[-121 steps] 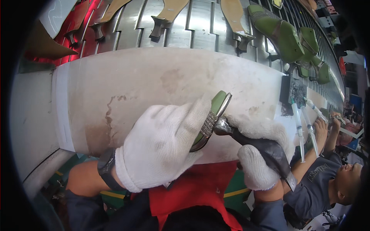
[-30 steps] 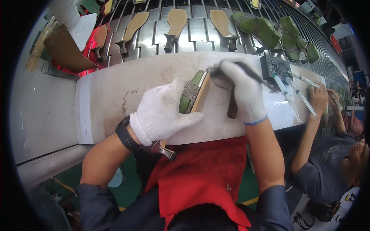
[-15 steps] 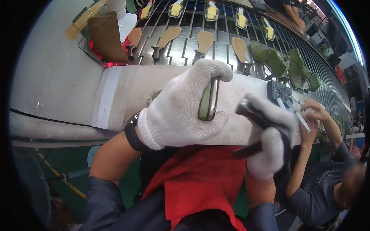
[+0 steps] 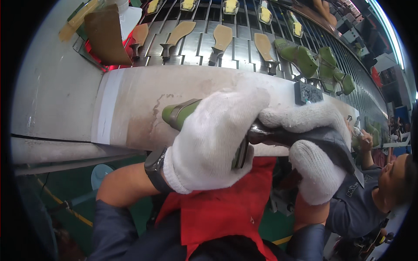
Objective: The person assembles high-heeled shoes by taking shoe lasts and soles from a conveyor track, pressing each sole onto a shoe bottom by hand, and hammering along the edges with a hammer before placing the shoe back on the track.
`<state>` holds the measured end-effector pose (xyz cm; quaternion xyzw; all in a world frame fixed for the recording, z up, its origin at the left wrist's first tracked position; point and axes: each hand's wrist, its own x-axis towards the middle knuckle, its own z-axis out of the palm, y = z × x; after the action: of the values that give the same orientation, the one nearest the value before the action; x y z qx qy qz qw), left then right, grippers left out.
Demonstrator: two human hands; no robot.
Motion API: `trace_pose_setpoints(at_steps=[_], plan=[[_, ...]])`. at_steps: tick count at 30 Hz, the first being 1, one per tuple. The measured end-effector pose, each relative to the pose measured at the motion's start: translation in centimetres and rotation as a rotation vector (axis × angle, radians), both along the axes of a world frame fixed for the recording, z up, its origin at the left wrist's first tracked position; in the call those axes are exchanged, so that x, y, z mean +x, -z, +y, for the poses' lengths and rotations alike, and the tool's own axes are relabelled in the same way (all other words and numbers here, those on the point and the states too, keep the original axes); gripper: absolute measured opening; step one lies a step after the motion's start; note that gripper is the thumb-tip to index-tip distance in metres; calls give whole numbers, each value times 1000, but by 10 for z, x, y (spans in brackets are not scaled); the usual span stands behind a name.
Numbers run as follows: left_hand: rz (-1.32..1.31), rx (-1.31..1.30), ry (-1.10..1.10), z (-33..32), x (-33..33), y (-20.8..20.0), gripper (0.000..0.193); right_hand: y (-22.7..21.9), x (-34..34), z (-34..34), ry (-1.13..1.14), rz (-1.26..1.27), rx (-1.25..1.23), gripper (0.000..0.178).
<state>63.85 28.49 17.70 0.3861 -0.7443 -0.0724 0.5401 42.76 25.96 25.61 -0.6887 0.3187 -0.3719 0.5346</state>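
A green shoe last (image 4: 173,116) with a brownish strap across it lies in my gloved left hand (image 4: 215,135), whose fingers wrap round its middle. Its rounded end sticks out beyond the knuckles; a dark edge shows below my thumb. My gloved right hand (image 4: 311,150) is closed round the dark metal head of a hammer (image 4: 320,135), and a brown handle (image 4: 291,179) emerges below. The blunt, shiny hammer face is right beside the last at my left fingers; whether they touch I cannot tell. Both hands are over the bench's near edge.
Beyond the pale bench (image 4: 139,87) runs a slatted metal conveyor (image 4: 239,48) with tan soles (image 4: 223,37) and green lasts with straps (image 4: 298,57). A dark block (image 4: 307,92) sits at the bench's right. A brown board (image 4: 109,37) stands back left. A co-worker (image 4: 357,198) is close at right.
My right hand has brought the hammer left and up against my left hand. The last has turned, its green end now showing on the left. The co-worker's hands have shifted right.
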Motion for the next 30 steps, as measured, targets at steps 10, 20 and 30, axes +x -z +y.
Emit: trace_pose_setpoints(at_steps=[10,20,30], plan=[[-298,-22,-346,58,29,84,46,101,7,54,-117,-183,185,28],[-320,-104,-476,55,40,145,61,153,19,46,-45,-242,413,27],[-267,-60,-469,60,38,147,53,149,32,20,-36,-348,646,45]])
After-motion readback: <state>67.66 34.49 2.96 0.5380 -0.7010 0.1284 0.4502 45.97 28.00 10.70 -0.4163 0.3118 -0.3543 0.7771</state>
